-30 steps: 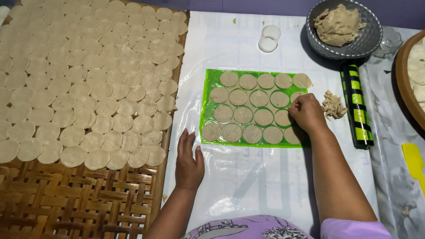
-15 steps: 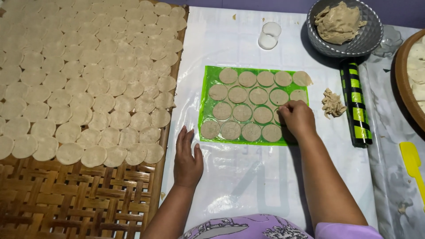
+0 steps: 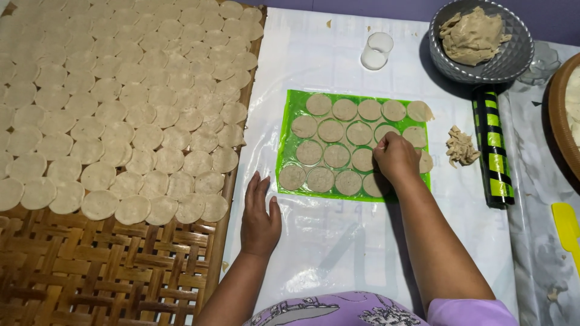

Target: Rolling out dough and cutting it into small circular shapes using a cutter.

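Head view: a green plastic sheet [image 3: 289,145] is taken as landmark, laid flat on a white-covered table [image 3: 338,253], its long axis running left to right across the picture, short axis toward the person; cut dough discs [image 3: 336,155] are held on it in four rows, still seated in the trimmed dough.

Right hand [image 3: 396,158]: rested on the sheet's right half, fingers drawn together at a disc in the second row; whether the disc is actually pinched cannot be told.

Left hand [image 3: 260,214]: laid flat on the table, below and to the left of the sheet, fingers spread and holding nothing.

Left of the sheet: a woven bamboo tray [image 3: 121,271], its upper part covered by many finished discs [image 3: 121,108] in close overlapping rows; its lower part bare.

Right of the sheet: a small heap of dough scraps [image 3: 461,147], just beside the edge; further right, a black-and-green striped rolling pin [image 3: 492,148], long axis running away from the person.

Above the sheet: a clear round cutter cup [image 3: 376,51]; to the upper right, a grey bowl [image 3: 513,57] with a lump of dough [image 3: 471,36].

Progress, as judged: much stock is already laid out on the tray; nearly all discs on the sheet remain to be lifted, and unrolled dough is left in the bowl.
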